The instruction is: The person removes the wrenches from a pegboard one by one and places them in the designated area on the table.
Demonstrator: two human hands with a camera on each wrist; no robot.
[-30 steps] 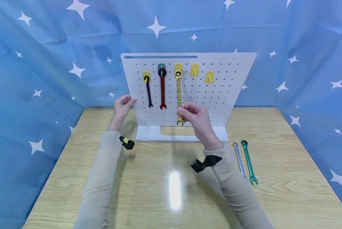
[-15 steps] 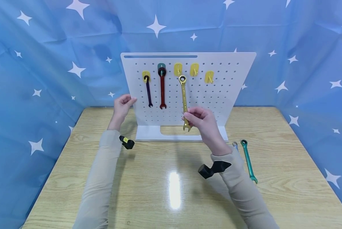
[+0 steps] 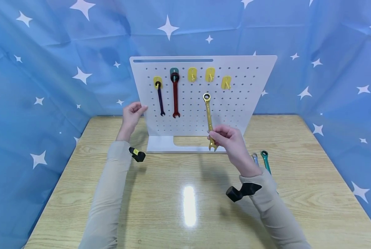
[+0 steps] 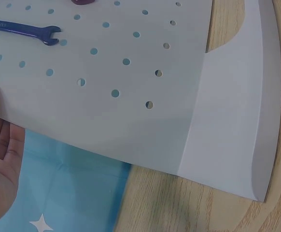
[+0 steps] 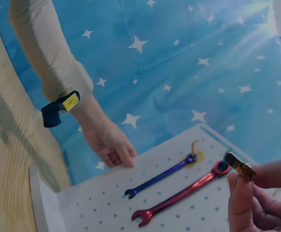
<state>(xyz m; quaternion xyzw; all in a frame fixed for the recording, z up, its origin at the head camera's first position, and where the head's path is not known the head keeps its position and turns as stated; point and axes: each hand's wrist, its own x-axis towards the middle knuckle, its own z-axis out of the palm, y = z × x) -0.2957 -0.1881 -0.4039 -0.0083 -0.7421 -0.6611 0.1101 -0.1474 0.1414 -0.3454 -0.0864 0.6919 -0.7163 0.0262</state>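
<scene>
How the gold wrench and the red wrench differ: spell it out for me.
Support: the gold wrench is pinched in the right hand, off the hooks; the red wrench hangs on the green hook.
Pose: in the head view, gold leans; red hangs nearly straight.
Shared: ring end up, open end down.

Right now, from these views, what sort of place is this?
Probably a staged tabletop workspace: a blue, star-printed fabric backdrop hangs behind a pale wood-grain table, on which stands a white perforated pegboard.

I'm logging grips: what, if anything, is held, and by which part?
The right hand pinches the gold wrench near its open end; the left hand pinches the board by its left edge.
</scene>
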